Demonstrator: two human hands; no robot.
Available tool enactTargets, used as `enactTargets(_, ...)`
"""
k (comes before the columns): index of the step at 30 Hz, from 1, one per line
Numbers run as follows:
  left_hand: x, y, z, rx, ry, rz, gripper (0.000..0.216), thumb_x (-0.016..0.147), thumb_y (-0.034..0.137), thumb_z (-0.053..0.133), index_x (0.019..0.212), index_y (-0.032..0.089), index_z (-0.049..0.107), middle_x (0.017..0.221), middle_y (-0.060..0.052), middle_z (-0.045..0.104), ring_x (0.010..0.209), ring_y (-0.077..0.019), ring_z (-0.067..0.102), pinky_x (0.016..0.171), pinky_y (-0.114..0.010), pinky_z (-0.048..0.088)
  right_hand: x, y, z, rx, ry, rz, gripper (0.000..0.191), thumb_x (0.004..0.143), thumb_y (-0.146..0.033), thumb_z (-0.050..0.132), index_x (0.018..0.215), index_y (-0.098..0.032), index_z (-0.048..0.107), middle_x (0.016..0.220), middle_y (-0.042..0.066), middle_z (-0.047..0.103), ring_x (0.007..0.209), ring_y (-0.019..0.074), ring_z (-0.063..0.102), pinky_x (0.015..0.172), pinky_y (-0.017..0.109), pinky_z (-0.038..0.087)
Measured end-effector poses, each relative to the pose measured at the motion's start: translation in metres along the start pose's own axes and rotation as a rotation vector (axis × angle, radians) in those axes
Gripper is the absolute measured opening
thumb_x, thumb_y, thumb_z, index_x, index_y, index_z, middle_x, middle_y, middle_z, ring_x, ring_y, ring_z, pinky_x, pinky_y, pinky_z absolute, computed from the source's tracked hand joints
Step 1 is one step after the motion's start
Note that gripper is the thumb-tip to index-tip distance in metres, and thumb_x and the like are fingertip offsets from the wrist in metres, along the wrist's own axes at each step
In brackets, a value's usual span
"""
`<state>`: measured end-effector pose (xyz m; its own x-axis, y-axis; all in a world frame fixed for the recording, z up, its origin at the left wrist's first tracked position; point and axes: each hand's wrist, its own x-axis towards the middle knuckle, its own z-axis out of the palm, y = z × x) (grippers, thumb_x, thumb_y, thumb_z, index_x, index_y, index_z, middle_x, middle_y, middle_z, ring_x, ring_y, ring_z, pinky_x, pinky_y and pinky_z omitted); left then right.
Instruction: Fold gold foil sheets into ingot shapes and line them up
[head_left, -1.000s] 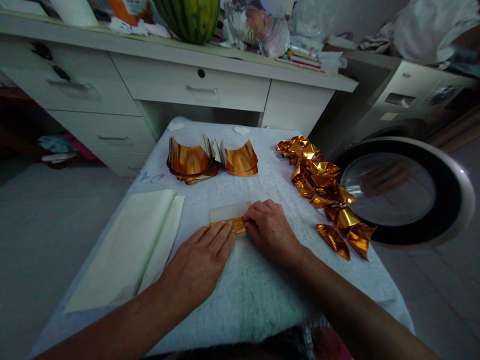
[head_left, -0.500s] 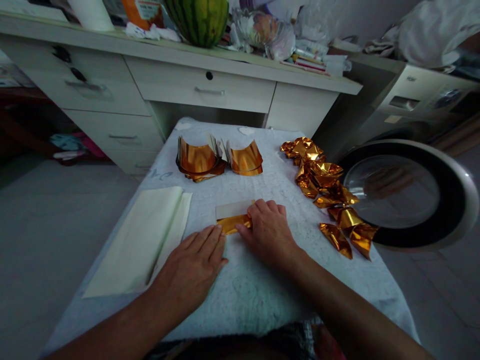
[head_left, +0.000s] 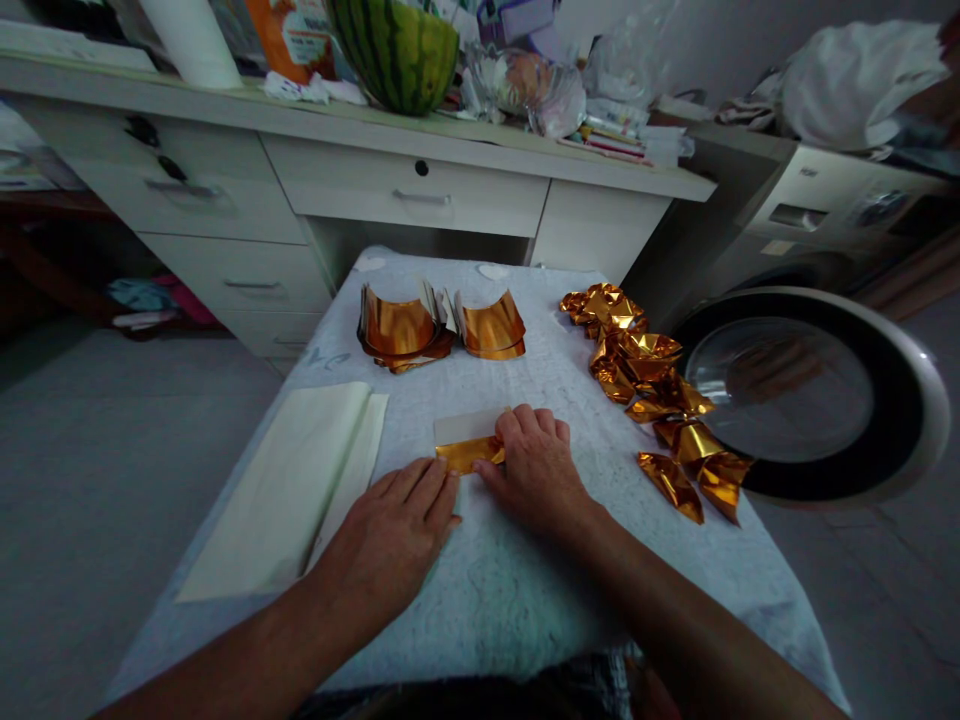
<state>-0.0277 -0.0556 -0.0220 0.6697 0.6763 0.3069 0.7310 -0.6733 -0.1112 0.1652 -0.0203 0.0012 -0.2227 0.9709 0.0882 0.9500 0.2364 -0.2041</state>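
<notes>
In the middle of the cloth-covered table (head_left: 525,590) lies a sheet of gold foil paper (head_left: 466,454), its near part folded so gold shows below a pale strip. My left hand (head_left: 397,525) lies flat with fingers stretched, the tips touching the sheet's near left corner. My right hand (head_left: 534,455) has its fingers curled over the right end of the sheet, thumb against the near edge, which hides that end. Left of my left hand is a folded stack of cream paper (head_left: 277,490).
Two curved stacks of gold foil sheets (head_left: 401,328) stand at the back of the table. Folded gold foil pieces (head_left: 637,360) run along the right side. Beyond are a white drawer desk (head_left: 420,200) with a cut watermelon (head_left: 405,60), and a washing machine's open round door (head_left: 810,390).
The whole view has shifted slightly, so the desk and table sit a little lower. Both hands stay at the foil sheet with almost the same pose.
</notes>
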Motion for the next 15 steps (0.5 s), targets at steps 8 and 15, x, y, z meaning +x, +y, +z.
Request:
enactTargets(8,-0.005,-0.004,0.005,-0.032,0.014,0.012,0.035,0.1,0.021,0.038,0.116,0.011,0.067,0.121,-0.018,0.068,0.112,-0.0317,0.064,0.089,-0.048,0.055,0.002,0.022,-0.006,0.146,-0.081,-0.029,0.019,0.084,-0.033,0.067,0.1,-0.024,0.061,0.109,0.006,0.056,0.1,0.0257,0.048,0.083,0.04,0.037)
enactTargets(15,-0.006,-0.005,0.004,0.005,-0.012,0.041,0.035,0.099,0.021,0.038,0.117,0.009,0.066,0.121,-0.019,0.067,0.113,-0.0317,0.063,0.09,-0.046,0.055,0.006,0.034,-0.009,0.209,-0.112,-0.042,0.02,0.083,-0.028,0.069,0.101,-0.025,0.064,0.11,0.007,0.054,0.1,0.0248,0.046,0.085,0.04,0.035)
